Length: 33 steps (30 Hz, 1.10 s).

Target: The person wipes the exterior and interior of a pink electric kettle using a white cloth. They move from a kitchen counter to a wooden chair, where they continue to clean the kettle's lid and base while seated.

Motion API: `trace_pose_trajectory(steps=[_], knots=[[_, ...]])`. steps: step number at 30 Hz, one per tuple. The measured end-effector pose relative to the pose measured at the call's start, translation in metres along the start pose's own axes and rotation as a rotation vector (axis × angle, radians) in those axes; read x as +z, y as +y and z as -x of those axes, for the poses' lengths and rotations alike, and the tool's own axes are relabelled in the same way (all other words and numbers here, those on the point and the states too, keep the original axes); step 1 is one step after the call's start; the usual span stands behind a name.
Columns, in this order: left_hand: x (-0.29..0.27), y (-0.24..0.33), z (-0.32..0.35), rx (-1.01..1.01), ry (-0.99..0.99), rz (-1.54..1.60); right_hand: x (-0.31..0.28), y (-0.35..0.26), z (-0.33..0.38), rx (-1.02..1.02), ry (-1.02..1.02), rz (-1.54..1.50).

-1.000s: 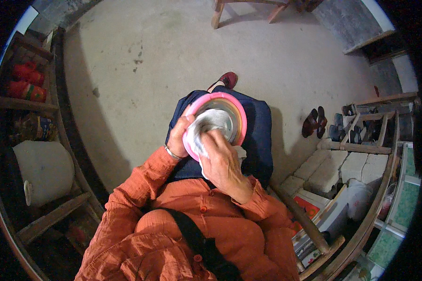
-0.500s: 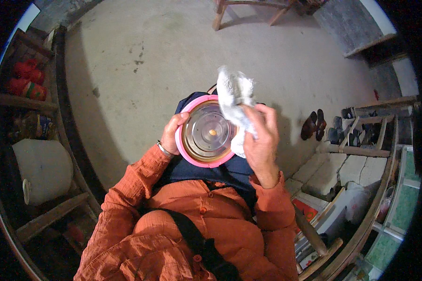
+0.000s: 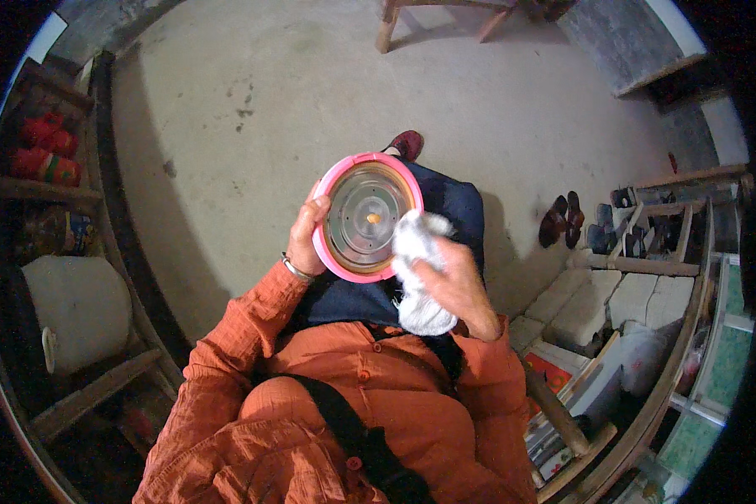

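Above my lap I hold a round, see-through lid-like piece with a pink rim (image 3: pixel 359 186); a small yellowish spot shows at its centre. My left hand (image 3: pixel 307 231) grips its left edge, the thumb over the rim and the other fingers mostly hidden behind. My right hand (image 3: pixel 458 281) is closed on a white cloth (image 3: pixel 426 312), bunched against the lower right of the rim. Part of the cloth hangs below that hand.
Wooden shelving at the left holds red items (image 3: pixel 49 151) and a large white container (image 3: pixel 80 307). At the right are dark shoes (image 3: pixel 563 220), a wooden rack (image 3: pixel 659 267) and pale blocks (image 3: pixel 584 307). Wooden furniture legs (image 3: pixel 386 29) stand on the floor ahead.
My right hand and the cloth have moved down the rim from its upper right to its lower right. The round piece has shifted slightly up and tilted. A dark red shoe now shows beyond it.
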State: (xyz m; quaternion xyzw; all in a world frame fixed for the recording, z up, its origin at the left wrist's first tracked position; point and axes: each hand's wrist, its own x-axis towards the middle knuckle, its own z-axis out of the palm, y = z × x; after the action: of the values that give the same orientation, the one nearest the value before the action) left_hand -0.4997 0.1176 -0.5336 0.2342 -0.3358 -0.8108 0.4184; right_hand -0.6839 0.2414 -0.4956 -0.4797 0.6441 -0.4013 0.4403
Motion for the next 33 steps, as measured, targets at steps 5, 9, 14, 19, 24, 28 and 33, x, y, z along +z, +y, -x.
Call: trace_pose_trajectory(steps=[5, 9, 14, 19, 24, 28, 33], knots=[[-0.001, 0.004, 0.000, -0.086, 0.056, 0.110, -0.013, -0.030, -0.009, -0.271, 0.458, -0.351], [0.008, 0.004, 0.007, -0.091, 0.008, 0.004, -0.006, -0.012, -0.021, -0.457, 0.270, -0.001], [0.010, 0.015, 0.006, -0.064, -0.136, 0.037, 0.015, -0.002, -0.025, -0.450, 0.374, 0.336], [0.008, 0.026, -0.003, -0.206, -0.360, -0.026, 0.001, 0.008, -0.046, -0.609, 0.350, 0.333], [0.006, 0.028, -0.008, -0.269, -0.379, 0.002, -0.012, -0.018, -0.060, -0.760, 0.266, 0.439], [0.011, 0.016, -0.008, -0.092, -0.248, -0.026, -0.001, -0.001, -0.058, -0.620, 0.452, 0.358], [0.014, 0.014, -0.003, 0.091, -0.079, -0.102, 0.040, 0.032, -0.033, -0.166, 0.591, -0.202]])
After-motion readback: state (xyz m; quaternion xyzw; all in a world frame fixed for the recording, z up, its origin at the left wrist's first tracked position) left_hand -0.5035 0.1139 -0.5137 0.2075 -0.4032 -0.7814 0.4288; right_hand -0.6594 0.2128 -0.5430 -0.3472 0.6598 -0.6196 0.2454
